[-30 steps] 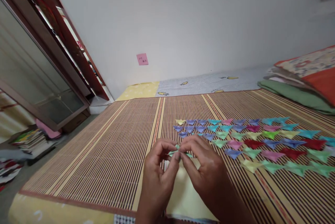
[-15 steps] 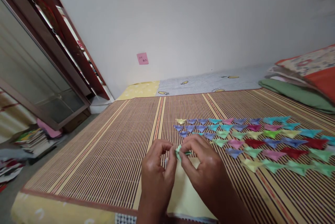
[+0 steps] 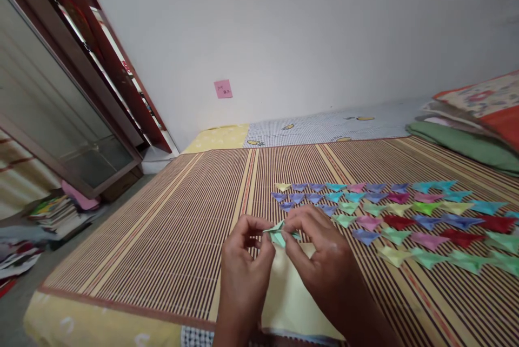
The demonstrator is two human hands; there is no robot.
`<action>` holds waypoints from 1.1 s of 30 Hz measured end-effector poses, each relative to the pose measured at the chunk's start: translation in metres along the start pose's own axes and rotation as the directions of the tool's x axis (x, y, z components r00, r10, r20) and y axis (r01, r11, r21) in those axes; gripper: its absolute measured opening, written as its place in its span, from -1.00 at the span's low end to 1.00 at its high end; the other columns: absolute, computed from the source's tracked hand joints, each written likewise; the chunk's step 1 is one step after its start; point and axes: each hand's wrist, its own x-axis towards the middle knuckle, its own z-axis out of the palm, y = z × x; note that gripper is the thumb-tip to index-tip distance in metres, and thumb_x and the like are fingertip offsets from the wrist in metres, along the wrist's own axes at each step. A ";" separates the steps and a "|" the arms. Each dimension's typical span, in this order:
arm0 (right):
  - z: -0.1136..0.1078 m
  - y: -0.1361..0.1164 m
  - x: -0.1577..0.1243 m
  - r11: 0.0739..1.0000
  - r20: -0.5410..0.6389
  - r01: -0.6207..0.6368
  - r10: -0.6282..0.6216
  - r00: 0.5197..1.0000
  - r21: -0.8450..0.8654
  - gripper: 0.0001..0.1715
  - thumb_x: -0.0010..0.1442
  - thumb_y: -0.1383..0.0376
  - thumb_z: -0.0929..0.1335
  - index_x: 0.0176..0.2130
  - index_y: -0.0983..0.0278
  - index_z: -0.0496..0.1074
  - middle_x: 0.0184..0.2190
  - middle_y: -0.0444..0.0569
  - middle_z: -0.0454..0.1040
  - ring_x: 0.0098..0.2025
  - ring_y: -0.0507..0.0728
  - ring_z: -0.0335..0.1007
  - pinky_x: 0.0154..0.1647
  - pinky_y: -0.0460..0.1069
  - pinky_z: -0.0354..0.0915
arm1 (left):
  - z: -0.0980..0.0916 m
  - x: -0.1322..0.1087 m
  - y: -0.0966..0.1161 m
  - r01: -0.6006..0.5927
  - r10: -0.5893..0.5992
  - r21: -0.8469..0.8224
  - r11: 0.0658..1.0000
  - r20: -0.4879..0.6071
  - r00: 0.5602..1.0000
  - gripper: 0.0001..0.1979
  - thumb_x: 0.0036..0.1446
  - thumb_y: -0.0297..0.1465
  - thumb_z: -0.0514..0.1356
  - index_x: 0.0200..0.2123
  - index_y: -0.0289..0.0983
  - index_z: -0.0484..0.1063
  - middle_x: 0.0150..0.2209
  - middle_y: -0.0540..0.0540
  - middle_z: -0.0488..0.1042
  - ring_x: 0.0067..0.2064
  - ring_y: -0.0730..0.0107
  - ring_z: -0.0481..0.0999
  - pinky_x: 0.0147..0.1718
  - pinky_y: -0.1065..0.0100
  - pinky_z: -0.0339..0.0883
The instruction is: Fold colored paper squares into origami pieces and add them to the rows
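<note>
Between my two hands is a small pale green folded paper piece, an origami crane by its look (image 3: 278,237). My left hand (image 3: 245,263) pinches its left tip between thumb and fingers. On the other side, my right hand (image 3: 324,249) pinches the right part, and its fingers hide some of the folds. Below the hands lies a pale yellow sheet of paper (image 3: 295,298) on the striped bamboo mat (image 3: 182,233). To the right, rows of small folded paper cranes (image 3: 430,236) in several colours spread over the mat.
A pink sticky note (image 3: 223,89) is on the white wall. Folded bedding with a green piece (image 3: 458,144) is piled at the right. A glass-panelled door (image 3: 60,93) and a stack of books (image 3: 54,212) are at the left, beyond the mat's edge.
The green folded paper shows more now, its left point spread out between the hands. My fingers have moved slightly apart, and the view has shifted a little.
</note>
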 end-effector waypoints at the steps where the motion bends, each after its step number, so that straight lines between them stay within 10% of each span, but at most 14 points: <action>1: 0.000 0.000 0.000 1.000 0.002 0.002 -0.002 1.000 0.004 -0.78 0.27 0.49 0.28 -0.38 0.22 0.29 -0.35 -0.04 0.40 -0.24 0.17 0.35 -0.24 0.07 0.29 | -0.001 0.000 0.000 0.008 -0.008 -0.013 1.000 -0.007 1.000 -0.95 0.19 -0.42 0.20 -0.34 -0.22 0.46 -0.32 -0.06 0.55 -0.30 0.27 0.52 -0.31 0.30 0.37; 33: 0.004 -0.002 0.000 0.999 0.007 0.016 -0.017 1.000 0.046 -0.76 0.26 0.52 0.30 -0.39 0.24 0.29 -0.34 -0.05 0.40 -0.21 0.16 0.35 -0.20 0.08 0.27 | 0.014 -0.009 -0.006 0.046 -0.067 -0.172 0.984 -0.119 0.991 -0.95 0.33 -0.38 0.13 -0.24 -0.18 0.32 -0.36 0.04 0.41 -0.39 0.40 0.41 -0.40 0.38 0.36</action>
